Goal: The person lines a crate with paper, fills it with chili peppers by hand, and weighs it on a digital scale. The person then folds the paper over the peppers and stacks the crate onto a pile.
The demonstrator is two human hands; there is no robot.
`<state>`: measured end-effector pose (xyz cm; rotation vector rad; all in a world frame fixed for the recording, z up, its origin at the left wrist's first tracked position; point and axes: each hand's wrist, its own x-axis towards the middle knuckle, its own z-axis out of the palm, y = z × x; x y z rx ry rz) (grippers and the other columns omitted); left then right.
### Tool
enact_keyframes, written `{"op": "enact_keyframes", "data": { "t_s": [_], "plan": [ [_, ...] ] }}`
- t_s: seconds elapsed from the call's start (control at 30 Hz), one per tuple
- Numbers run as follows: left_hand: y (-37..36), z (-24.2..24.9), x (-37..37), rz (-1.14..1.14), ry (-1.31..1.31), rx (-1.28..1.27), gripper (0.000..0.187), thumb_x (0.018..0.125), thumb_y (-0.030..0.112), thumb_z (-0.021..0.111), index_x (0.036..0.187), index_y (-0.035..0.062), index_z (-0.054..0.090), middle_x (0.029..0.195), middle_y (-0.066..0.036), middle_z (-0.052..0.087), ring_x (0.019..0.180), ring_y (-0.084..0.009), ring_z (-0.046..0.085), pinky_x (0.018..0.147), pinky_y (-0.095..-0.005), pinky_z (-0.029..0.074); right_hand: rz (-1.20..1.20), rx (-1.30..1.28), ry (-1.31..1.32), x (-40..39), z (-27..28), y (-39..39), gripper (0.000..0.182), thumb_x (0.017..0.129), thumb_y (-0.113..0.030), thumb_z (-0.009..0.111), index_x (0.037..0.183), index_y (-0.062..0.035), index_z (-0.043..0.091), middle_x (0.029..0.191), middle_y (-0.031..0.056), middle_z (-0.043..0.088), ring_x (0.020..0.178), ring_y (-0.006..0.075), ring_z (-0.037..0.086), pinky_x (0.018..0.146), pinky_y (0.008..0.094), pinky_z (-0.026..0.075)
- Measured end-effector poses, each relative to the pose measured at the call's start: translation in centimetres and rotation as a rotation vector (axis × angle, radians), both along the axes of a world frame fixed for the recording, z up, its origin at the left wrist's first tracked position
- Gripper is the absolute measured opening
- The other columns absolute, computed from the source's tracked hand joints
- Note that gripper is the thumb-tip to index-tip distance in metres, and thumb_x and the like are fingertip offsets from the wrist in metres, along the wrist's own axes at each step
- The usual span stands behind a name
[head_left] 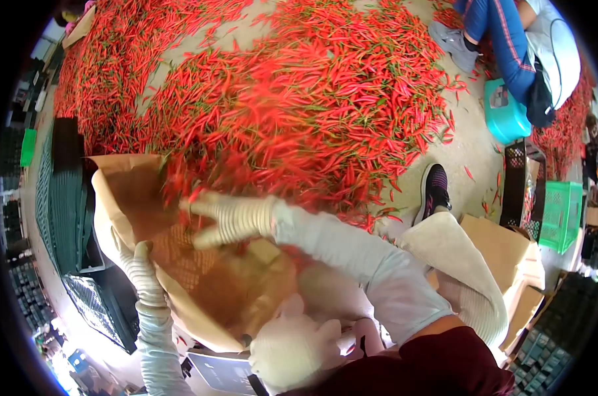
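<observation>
My left hand (138,260), in a ribbed pale glove, pinches the edge of a brown paper liner (107,204) at the left, with its thumb on the inner side. The liner lines a crate whose lattice pattern shows through the paper. Over the liner's mouth reaches my right hand (233,218), gloved too, thumb and fingers spread apart. Red chili peppers (352,99) lie in a thick heap just beyond it. Those nearest the right fingertips are smeared by motion, and some overlap the liner's far edge.
Stacked dark crates (71,198) stand at the left. On the right are a cardboard box (497,251), a brown crate (513,185), a green crate (561,214) and a turquoise stool (505,115) with a seated person (556,59) by it. A dark shoe (435,191) rests beside the heap.
</observation>
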<state>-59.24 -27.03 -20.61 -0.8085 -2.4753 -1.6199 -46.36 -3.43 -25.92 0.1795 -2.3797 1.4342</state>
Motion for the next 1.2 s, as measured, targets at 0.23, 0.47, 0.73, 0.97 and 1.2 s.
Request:
{"op": "enact_keyframes", "data": {
  "t_s": [0.23,0.47,0.73,0.97,1.2],
  "plan": [
    [-1.8,-1.5,0.2,-0.030,-0.087,0.126,0.090,0.065,0.011,0.063,0.148,0.0083,0.029,0.140,-0.002,0.042,0.098,-0.0106,0.054,0.069,-0.0160,0.045,-1.476,-0.279,-0.056,16.0,-10.2,28.7,0.064,0.086,-0.033,0.067,0.134,0.0037,0.044,0.117,0.0148,0.060,0.106,0.0205,0.055,0.094,0.0333,0.043],
    [1.9,1.7,2.8,0.040,-0.310,0.115,0.099,0.061,0.023,0.073,0.148,0.0069,0.028,0.147,-0.007,0.035,0.125,-0.0215,0.038,0.103,-0.0322,0.025,-0.951,-1.063,-0.280,16.2,-15.4,30.5,0.084,0.083,-0.067,0.053,0.144,-0.0104,0.040,0.140,0.0101,0.047,0.125,0.0232,0.047,0.104,0.0389,0.039],
    [3.6,2.4,4.0,0.067,-0.416,0.138,0.102,0.060,0.026,0.075,0.148,0.0062,0.027,0.151,-0.009,0.032,0.139,-0.0264,0.031,0.119,-0.0395,0.016,-0.446,-0.998,-0.447,8.8,-16.9,20.8,0.093,0.085,-0.070,0.047,0.152,-0.0114,0.020,0.157,0.0080,0.019,0.145,0.0194,0.013,0.117,0.0360,0.014],
    [4.2,3.0,3.5,-0.029,-0.267,0.025,0.097,0.063,0.019,0.065,0.150,0.0050,0.023,0.152,-0.008,0.029,0.139,-0.0238,0.029,0.118,-0.0364,0.013,0.186,-0.889,-0.496,0.2,-6.1,7.0,0.066,0.089,-0.053,0.055,0.135,-0.0064,0.049,0.133,0.0102,0.053,0.122,0.0199,0.046,0.105,0.0342,0.035],
    [1.2,1.3,3.0,0.010,-0.198,0.043,0.091,0.066,0.024,0.069,0.145,-0.0001,0.030,0.137,-0.011,0.043,0.126,-0.0236,0.041,0.111,-0.0341,0.025,0.508,-0.145,-0.739,-2.7,1.7,-10.1,0.076,0.084,-0.036,0.062,0.149,-0.0155,0.028,0.157,0.0185,0.012,0.143,0.0398,0.018,0.115,0.0394,0.025]
  ]
}}
